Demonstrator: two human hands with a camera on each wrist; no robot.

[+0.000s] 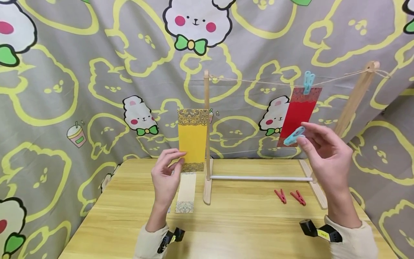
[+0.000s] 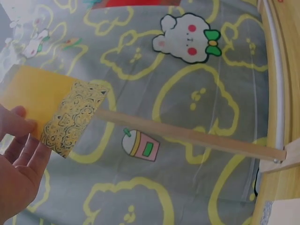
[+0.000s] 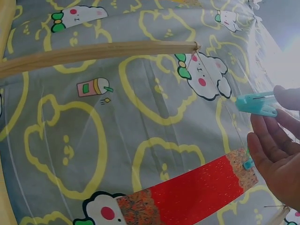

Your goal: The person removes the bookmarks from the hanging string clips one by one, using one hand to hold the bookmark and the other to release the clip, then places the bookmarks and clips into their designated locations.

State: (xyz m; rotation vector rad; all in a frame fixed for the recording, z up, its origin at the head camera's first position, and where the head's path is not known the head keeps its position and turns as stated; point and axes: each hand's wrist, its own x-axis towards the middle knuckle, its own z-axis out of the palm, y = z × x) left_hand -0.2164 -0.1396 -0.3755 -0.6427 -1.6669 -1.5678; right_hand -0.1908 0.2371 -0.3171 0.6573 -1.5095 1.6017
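My left hand (image 1: 166,174) pinches a yellow card (image 1: 193,144) with patterned bands near its lower edge, holding it upright beside the rack's left post (image 1: 207,126). Between the thumb and fingers of my right hand (image 1: 330,158) is a light blue clothespin (image 1: 294,135), also plain in the right wrist view, where the clothespin (image 3: 257,104) points left. Behind that hand a red card (image 1: 299,115) with patterned ends hangs from the string (image 1: 255,82), clipped by another blue clothespin (image 1: 308,82). The left wrist view shows the yellow card (image 2: 40,96) gripped by thumb and fingers.
Two red clothespins (image 1: 298,198) lie on the wooden table (image 1: 245,223) at the right. A cream card (image 1: 185,192) with a patterned end lies below my left hand. A white rod (image 1: 258,178) joins the rack's feet, and a patterned curtain (image 1: 81,90) hangs behind.
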